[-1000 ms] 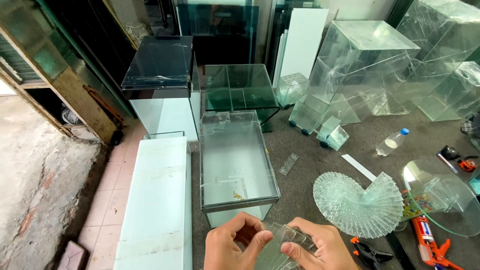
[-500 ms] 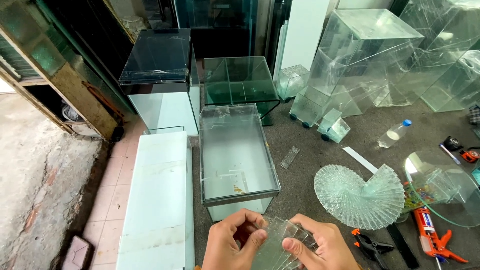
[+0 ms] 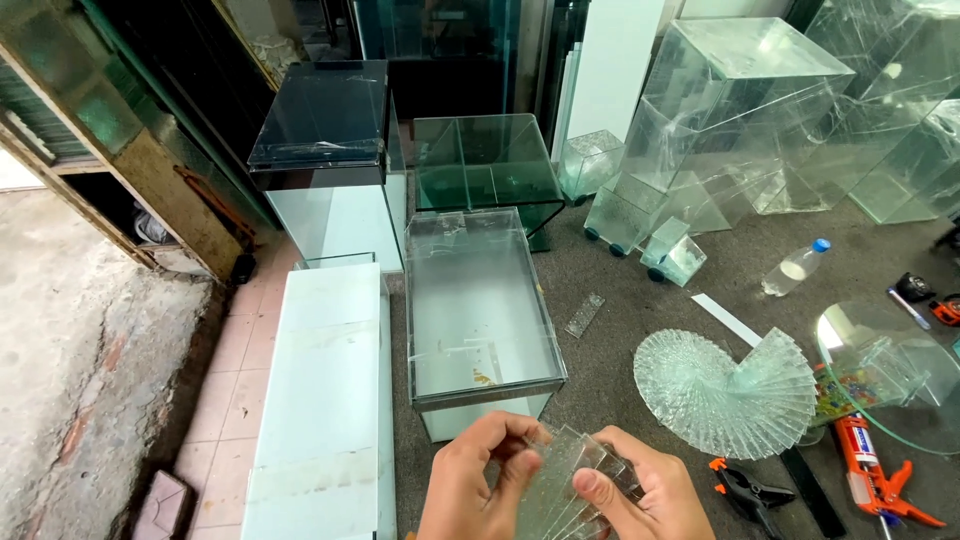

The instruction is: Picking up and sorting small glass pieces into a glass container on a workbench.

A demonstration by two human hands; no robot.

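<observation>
Glass strips — a small fanned stack of clear, patterned rectangles — sit at the bottom centre of the frame, pinched between both hands. The left hand curls its fingers over the near edge of the stack, thumb pressing the top piece; the right hand closes on the far side, thumb laid flat on the strips. Both are narrow, wrapped around the glass, though the lower part of the stack runs off the frame, so I can't tell how many pieces there are.

The risk I see is in the edges: bare skin on cut glass, and a slide of the thumb along an edge could slice it. The strips overlap loosely, so uneven pressure might let one slip out and drop to the grey carpeted floor or strike the rim of the rectangular glass tank just above the hands. A chipped corner would likely follow.

To the right lies a spiral fan of glass strips, and beyond it a round glass pane, an orange caulking gun and a clamp — clutter close enough that a sudden reach could knock something.
</observation>
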